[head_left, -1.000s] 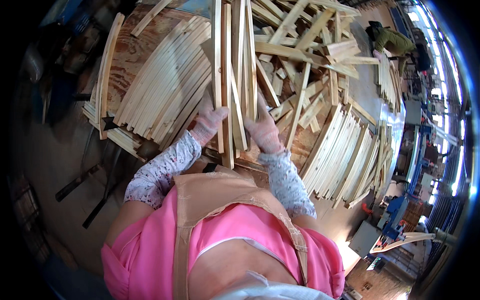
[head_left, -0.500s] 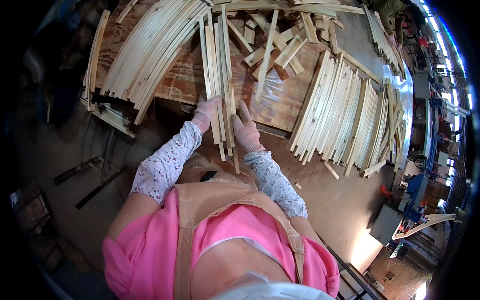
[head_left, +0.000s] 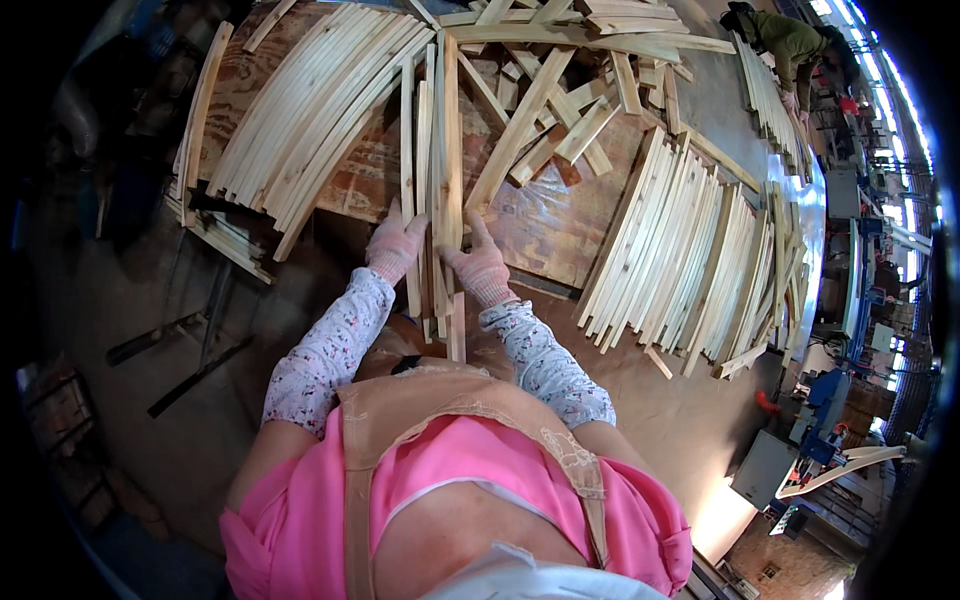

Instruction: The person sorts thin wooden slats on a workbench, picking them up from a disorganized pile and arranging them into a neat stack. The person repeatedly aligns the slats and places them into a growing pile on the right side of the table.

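A loose bundle of long, pale wooden strips (head_left: 450,170) lies over the table's near edge, its lower ends sticking out toward my body. My left hand (head_left: 397,246), in a pinkish knit glove, grips the bundle's left side. From the right, my right hand (head_left: 480,268), gloved alike, holds the strips with the thumb against them and the index finger pointing forward. Some of the fingers are hidden by the wood. Just beyond that index finger, a separate wooden slat (head_left: 520,128) slants away to the right.
Rows of strips lie left (head_left: 320,100) and right (head_left: 665,235) on the wooden tabletop (head_left: 545,235). Short wood offcuts (head_left: 585,130) are heaped at the far middle. Another person (head_left: 785,40) bends over strips at the far right. A metal stand leg (head_left: 210,310) is at the lower left.
The strips between my hands have shifted, and one now shows its broad face. The slanted slat's near end has moved left, close to my right hand. My left hand has moved slightly left and down.
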Action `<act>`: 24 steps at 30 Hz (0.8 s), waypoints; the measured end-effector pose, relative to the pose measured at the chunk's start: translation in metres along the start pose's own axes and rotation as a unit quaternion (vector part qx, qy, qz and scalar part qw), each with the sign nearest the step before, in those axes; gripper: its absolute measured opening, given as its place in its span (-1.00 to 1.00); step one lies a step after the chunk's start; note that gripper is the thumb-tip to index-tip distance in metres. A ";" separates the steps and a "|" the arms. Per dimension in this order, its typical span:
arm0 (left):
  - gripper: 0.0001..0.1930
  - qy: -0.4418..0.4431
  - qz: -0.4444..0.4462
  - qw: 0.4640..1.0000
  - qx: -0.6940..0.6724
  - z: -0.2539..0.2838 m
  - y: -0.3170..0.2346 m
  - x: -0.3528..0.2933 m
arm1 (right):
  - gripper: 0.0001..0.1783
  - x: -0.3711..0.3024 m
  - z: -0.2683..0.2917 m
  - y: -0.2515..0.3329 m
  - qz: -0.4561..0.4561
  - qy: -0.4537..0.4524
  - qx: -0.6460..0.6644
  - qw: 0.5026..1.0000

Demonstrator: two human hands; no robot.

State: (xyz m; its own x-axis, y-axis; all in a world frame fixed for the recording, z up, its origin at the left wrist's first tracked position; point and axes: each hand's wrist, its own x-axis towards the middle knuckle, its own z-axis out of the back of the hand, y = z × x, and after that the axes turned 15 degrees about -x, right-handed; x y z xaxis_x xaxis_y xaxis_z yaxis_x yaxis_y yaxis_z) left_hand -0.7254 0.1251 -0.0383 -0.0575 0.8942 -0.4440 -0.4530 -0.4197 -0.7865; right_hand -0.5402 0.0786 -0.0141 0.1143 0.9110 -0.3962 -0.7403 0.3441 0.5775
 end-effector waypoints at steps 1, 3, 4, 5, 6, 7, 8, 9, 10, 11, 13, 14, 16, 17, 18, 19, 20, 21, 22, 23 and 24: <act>-0.11 0.010 -0.008 1.000 0.021 0.001 0.008 0.004 | 0.05 0.003 -0.004 -0.001 -0.007 -0.011 0.007 1.000; -0.10 0.021 -0.013 0.998 0.061 0.010 0.002 0.009 | 0.04 0.007 -0.003 0.009 -0.031 -0.003 0.001 1.000; -0.10 0.023 -0.013 0.996 0.081 0.015 -0.001 0.013 | 0.03 0.009 0.001 0.011 -0.049 0.013 -0.012 0.999; -0.09 0.023 -0.007 0.995 0.101 0.020 -0.003 0.012 | 0.01 0.006 0.006 0.019 -0.066 0.035 -0.025 0.997; -0.08 -0.008 -0.031 0.997 0.067 0.017 0.005 0.019 | -0.07 0.000 0.017 0.029 -0.062 0.027 -0.032 0.997; -0.06 -0.038 -0.055 0.997 0.033 0.009 0.018 0.028 | -0.10 -0.004 0.017 0.026 -0.046 0.006 -0.023 0.999; -0.05 -0.061 -0.085 0.995 -0.005 -0.001 0.016 0.036 | -0.12 -0.006 0.023 0.016 -0.035 -0.025 -0.018 0.999; -0.04 -0.051 -0.090 0.994 0.044 -0.006 0.017 0.039 | -0.15 -0.010 0.028 0.007 -0.025 -0.056 -0.012 0.998; -0.03 -0.039 -0.095 0.990 0.093 -0.010 0.020 0.038 | -0.21 -0.017 0.026 0.001 0.005 -0.083 0.014 0.996; -0.01 -0.017 -0.111 0.985 0.134 -0.024 0.014 0.036 | -0.23 -0.024 0.036 -0.006 0.052 -0.125 0.038 0.990; 0.04 -0.009 -0.087 0.988 0.126 -0.026 -0.007 0.023 | -0.24 -0.038 0.061 -0.025 0.059 -0.198 0.124 0.971; 0.07 -0.074 -0.154 0.974 0.147 -0.033 -0.008 0.021 | -0.25 -0.038 0.064 -0.049 0.053 -0.237 0.131 0.961; 0.13 -0.139 -0.319 0.931 0.109 -0.049 -0.021 0.006 | -0.21 -0.034 0.079 -0.065 0.047 -0.324 0.237 0.915; 0.16 -0.142 -0.409 0.900 0.051 -0.049 -0.040 -0.005 | -0.19 -0.032 0.089 -0.071 0.052 -0.357 0.291 0.886; 0.15 -0.087 -0.447 0.890 -0.002 -0.061 -0.079 -0.017 | -0.16 -0.042 0.113 -0.056 -0.024 -0.312 0.241 0.919; 0.12 -0.016 -0.449 0.893 -0.002 -0.074 -0.108 -0.033 | -0.15 -0.050 0.111 -0.067 0.007 -0.317 0.179 0.931; 0.03 0.089 -0.386 0.910 -0.122 -0.098 -0.131 -0.046 | -0.14 -0.052 0.105 -0.076 0.041 -0.320 0.119 0.939; -0.05 0.187 -0.316 0.899 -0.237 -0.120 -0.153 -0.050 | -0.13 -0.052 0.109 -0.079 0.080 -0.324 0.057 0.941; -0.33 0.293 -0.180 0.922 -0.179 -0.133 -0.174 -0.048 | -0.16 -0.062 0.113 -0.083 0.051 -0.235 0.096 0.966; -0.37 0.278 -0.177 0.926 -0.185 -0.144 -0.184 -0.049 | -0.17 -0.069 0.123 -0.096 0.081 -0.235 0.053 0.967; -0.41 0.264 -0.172 0.930 -0.191 -0.152 -0.189 -0.049 | -0.19 -0.075 0.139 -0.100 0.113 -0.235 0.010 0.965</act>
State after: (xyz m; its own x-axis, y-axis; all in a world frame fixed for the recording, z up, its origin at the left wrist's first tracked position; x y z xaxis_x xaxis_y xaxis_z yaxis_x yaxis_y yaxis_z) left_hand -0.5014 0.1368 0.0672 0.5227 0.8270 -0.2070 -0.0082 -0.2379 -0.9712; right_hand -0.3825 0.0075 0.0575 0.2422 0.9644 0.1064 -0.7687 0.1238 0.6276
